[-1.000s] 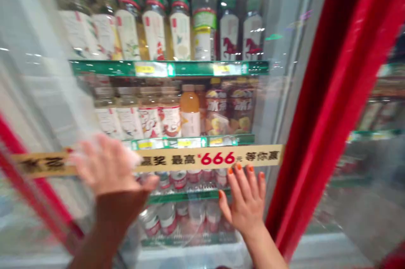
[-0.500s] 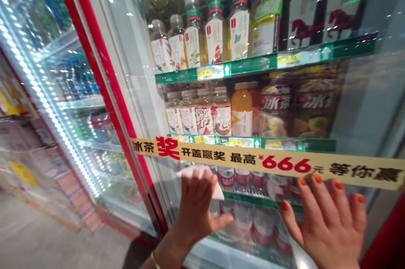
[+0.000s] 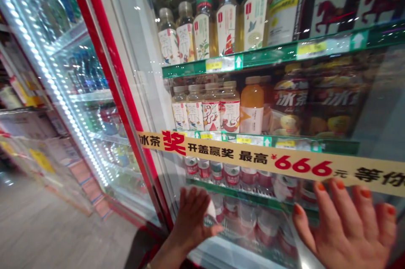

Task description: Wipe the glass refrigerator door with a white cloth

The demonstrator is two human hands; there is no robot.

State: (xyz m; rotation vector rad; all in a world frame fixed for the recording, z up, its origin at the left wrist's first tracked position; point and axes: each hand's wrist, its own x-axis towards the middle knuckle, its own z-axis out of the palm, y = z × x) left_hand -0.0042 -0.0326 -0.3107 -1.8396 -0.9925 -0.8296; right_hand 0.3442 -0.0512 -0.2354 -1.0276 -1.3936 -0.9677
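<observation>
White tissue [image 3: 211,210] likely light, limp, tearable; best pinned under palm; left hand [image 3: 191,215] spread over it; right hand [image 3: 351,229] splayed

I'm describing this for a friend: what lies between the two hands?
Head view: between left hand and right hand, white cloth or tissue by the left thumb, then the glass door with shelved bottles behind it.

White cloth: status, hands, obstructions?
Left hand open over cloth, at glass. Right hand spread at glass. Cloth mostly hidden. Strip crosses above left hand.
</observation>
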